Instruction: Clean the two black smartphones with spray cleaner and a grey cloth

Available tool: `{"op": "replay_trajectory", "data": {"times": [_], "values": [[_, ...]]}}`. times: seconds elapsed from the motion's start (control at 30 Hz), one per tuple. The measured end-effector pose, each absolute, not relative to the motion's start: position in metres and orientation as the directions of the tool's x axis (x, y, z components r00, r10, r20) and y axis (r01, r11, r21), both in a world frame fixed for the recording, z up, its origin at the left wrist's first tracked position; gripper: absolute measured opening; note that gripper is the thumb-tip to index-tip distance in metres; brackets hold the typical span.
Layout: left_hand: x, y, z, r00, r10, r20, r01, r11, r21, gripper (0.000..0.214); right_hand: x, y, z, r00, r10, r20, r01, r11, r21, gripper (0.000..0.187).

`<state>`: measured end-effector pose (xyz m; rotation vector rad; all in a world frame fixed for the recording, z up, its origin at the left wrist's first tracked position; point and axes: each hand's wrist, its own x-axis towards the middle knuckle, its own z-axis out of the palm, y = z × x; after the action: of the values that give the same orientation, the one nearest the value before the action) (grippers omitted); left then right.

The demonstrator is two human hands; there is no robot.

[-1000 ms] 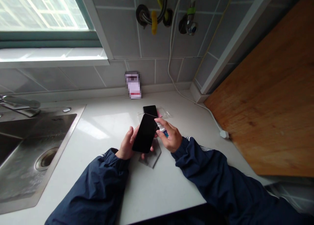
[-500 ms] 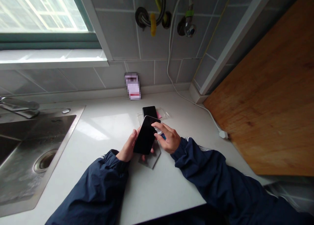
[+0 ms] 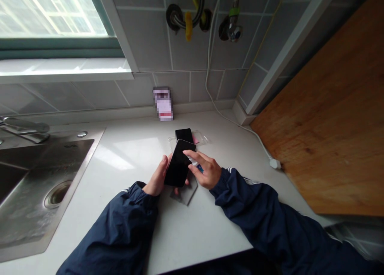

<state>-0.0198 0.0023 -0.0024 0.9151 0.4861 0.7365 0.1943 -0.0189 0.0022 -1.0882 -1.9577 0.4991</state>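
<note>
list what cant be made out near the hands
Small bottle, right hand: fingers hide its label, head view.
Grey cloth: black phone and left hand hide its upper part, head view.
Pink item by clear packet: too small, head view.
Carton by the wall: print blurred, head view.

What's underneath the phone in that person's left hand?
Below the black phone held in the left hand, part of a grey cloth shows, lying on the white countertop. The phone and hand cover the rest, so whatever lies directly beneath them cannot be seen.
</note>
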Motion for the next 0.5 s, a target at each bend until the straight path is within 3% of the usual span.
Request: {"op": "replay_trajectory", "data": {"times": [0.33,0.5], "values": [[-0.0196,0.0032,-0.0022,0.662,0.745,-0.078,-0.361,0.408,0.839,0.077,0.1904,-0.0199,0.0027,-0.267,0.848,0.458,0.534,0.526,-0.662,0.043],[-0.0196,0.0030,-0.0020,0.654,0.751,-0.087,-0.349,0.402,0.846,0.078,0.1897,-0.0178,-0.0018,-0.236,0.845,0.480,0.514,0.528,-0.676,0.050]]}}
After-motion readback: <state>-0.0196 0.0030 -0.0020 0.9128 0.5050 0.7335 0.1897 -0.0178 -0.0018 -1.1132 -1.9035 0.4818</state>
